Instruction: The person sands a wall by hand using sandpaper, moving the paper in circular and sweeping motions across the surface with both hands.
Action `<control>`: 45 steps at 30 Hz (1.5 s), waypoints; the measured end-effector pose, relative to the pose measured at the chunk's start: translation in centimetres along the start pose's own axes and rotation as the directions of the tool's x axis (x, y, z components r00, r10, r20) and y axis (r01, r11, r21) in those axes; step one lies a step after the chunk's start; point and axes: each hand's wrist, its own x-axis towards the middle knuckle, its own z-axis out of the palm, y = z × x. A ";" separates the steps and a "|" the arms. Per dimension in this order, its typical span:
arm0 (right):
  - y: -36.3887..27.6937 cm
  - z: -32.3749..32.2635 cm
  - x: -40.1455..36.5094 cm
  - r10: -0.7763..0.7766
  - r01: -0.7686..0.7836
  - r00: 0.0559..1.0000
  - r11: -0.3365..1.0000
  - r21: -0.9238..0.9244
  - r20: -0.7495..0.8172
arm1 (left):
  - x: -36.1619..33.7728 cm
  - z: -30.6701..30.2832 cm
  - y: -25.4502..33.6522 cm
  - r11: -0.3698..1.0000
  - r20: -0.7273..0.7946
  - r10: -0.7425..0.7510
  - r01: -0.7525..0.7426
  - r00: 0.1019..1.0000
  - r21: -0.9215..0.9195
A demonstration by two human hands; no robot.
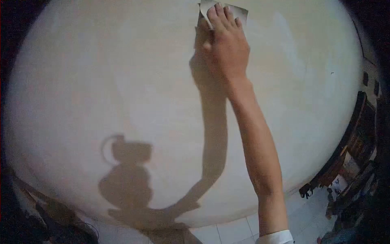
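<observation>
Right hand [227, 46] flat on a thin sheet [240, 13] at 12 o'clock
Fingers [221, 14] together, pressing it to the wall [101, 81]; we reckon it's light and floppy, pinch a corner

No readable text, label, brand, number or sign in view. Paper sheet [240, 12] under right hand [227, 44]: visible part blank. Wall [101, 81]: plain, no writing seen. Clutter at right edge too dark and small to make out any lettering.
</observation>
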 end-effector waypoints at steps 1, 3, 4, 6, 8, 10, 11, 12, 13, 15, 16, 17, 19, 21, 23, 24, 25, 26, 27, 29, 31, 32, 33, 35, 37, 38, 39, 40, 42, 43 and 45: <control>-0.9 0.2 -0.8 -0.002 0.002 1.000 1.000 0.004 0.005 | -0.3 0.5 0.1 1.000 -0.001 -0.012 0.012 1.000 -0.007; -5.2 -0.1 -2.0 -0.113 0.053 0.969 0.963 0.265 0.219 | -0.8 0.8 0.2 0.999 -0.002 -0.027 0.027 1.000 -0.024; -7.2 -0.5 -2.7 -0.279 0.210 0.939 0.928 0.308 0.200 | -0.9 0.9 0.3 0.999 0.000 -0.033 0.033 0.999 -0.032; -8.8 -0.3 -3.6 -0.466 0.412 0.881 0.839 0.355 0.079 | -0.7 0.8 0.3 0.999 0.006 -0.037 0.037 0.999 -0.039; -6.7 -0.5 -2.9 -0.321 0.255 0.937 0.900 0.354 0.141 | -0.5 0.3 0.0 0.998 0.013 -0.042 0.042 0.999 -0.045; -3.8 -1.3 -1.0 -0.042 -0.015 0.979 0.961 0.278 0.199 | -0.3 0.0 -0.1 0.997 0.005 -0.058 0.058 0.998 -0.058; -2.1 -1.8 -0.1 0.092 -0.133 0.976 0.970 0.205 0.197 | -0.3 -0.1 -0.1 0.996 -0.002 -0.071 0.070 0.998 -0.063; -0.3 -1.4 0.5 0.120 -0.145 0.976 0.980 0.134 0.181 | -0.2 -0.5 -0.1 0.995 -0.013 -0.082 0.082 0.997 -0.064; 0.7 -0.9 0.8 0.149 -0.162 0.975 0.985 0.066 0.163 | -0.3 -0.9 -0.2 0.994 -0.027 -0.096 0.094 0.995 -0.062; -0.8 -0.5 0.6 0.107 -0.117 0.983 0.992 0.055 0.150 | -0.4 -1.7 -0.3 0.990 -0.053 -0.125 0.121 0.991 -0.068; -1.6 -0.6 0.2 0.059 -0.064 0.988 0.998 0.024 0.141 | -0.4 -1.8 -0.1 0.988 -0.062 -0.137 0.132 0.989 -0.075; -3.8 -0.7 -0.3 0.023 -0.055 0.975 0.989 0.137 0.221 | -0.7 -1.7 0.1 0.986 -0.065 -0.150 0.145 0.987 -0.086; -7.7 -0.9 -2.0 -0.253 0.152 0.936 0.919 0.364 0.247 | -1.0 -1.6 0.5 0.982 -0.069 -0.167 0.159 0.984 -0.103; -10.3 -1.6 -3.5 -0.526 0.419 0.815 0.825 0.380 0.243 | -0.7 -1.6 0.8 0.980 -0.074 -0.173 0.164 0.982 -0.117; -9.0 -0.6 -3.2 -0.523 0.412 0.845 0.769 0.489 0.110 | 0.0 -1.7 0.4 0.977 -0.086 -0.178 0.166 0.980 -0.131; -7.5 -0.4 -2.2 -0.461 0.353 0.877 0.809 0.471 0.136 | 0.3 -1.9 0.5 0.976 -0.091 -0.183 0.170 0.979 -0.136; -5.8 -0.4 -1.0 -0.399 0.292 0.903 0.841 0.455 0.158 | 0.4 -2.1 0.6 0.974 -0.097 -0.193 0.178 0.976 -0.143; -4.0 -0.2 0.0 -0.283 0.204 0.945 0.902 0.380 0.165 | 0.1 -2.2 0.7 0.970 -0.104 -0.207 0.191 0.973 -0.149; -2.7 -0.2 0.7 -0.164 0.108 0.973 0.946 0.307 0.163 | -0.4 -2.3 0.8 0.966 -0.110 -0.224 0.206 0.968 -0.155; -2.1 -1.4 2.6 -0.074 0.038 0.987 0.968 0.249 0.140 | -1.0 -2.5 0.9 0.958 -0.120 -0.254 0.232 0.960 -0.171; -2.5 -1.5 2.6 0.017 -0.038 0.993 0.982 0.187 0.114 | -1.7 -2.6 1.0 0.949 -0.127 -0.280 0.254 0.952 -0.185; -2.8 -1.1 1.6 -0.058 0.034 0.986 0.987 0.155 0.156 | -1.7 -2.5 1.2 0.946 -0.126 -0.288 0.261 0.949 -0.193; -3.2 -1.0 0.7 -0.132 0.108 0.971 0.986 0.125 0.200 | -1.8 -2.4 1.3 0.943 -0.123 -0.295 0.267 0.948 -0.201; -4.7 -1.3 -0.7 -0.320 0.262 0.914 0.936 0.236 0.251 | -1.9 -2.3 1.7 0.937 -0.113 -0.304 0.275 0.946 -0.213; -4.0 -1.4 -0.8 -0.427 0.348 0.884 0.873 0.342 0.190 | -1.1 -2.8 1.7 0.937 -0.109 -0.300 0.271 0.948 -0.219; -2.6 -1.0 -0.5 -0.422 0.345 0.886 0.877 0.334 0.191 | -0.6 -3.1 1.6 0.938 -0.109 -0.297 0.268 0.949 -0.222; -0.1 -0.4 0.0 -0.300 0.250 0.933 0.937 0.246 0.196 | -0.4 -3.2 1.6 0.937 -0.109 -0.297 0.267 0.949 -0.227; 1.7 -0.3 0.3 -0.178 0.148 0.965 0.976 0.162 0.191 | -0.3 -3.3 1.7 0.933 -0.109 -0.303 0.272 0.947 -0.234; 4.1 -2.4 1.9 0.127 -0.175 0.960 0.968 0.179 0.251 | 0.9 -5.7 6.9 0.924 -0.108 -0.322 0.288 0.941 -0.251; 5.1 -2.3 1.9 0.288 -0.333 0.926 0.928 0.168 0.243 | -0.5 -3.5 3.5 0.920 -0.106 -0.331 0.295 0.938 -0.260; 5.0 -2.1 1.0 0.130 -0.130 0.989 0.991 -0.001 0.063 | -0.4 -3.0 3.6 0.911 -0.103 -0.343 0.304 0.934 -0.279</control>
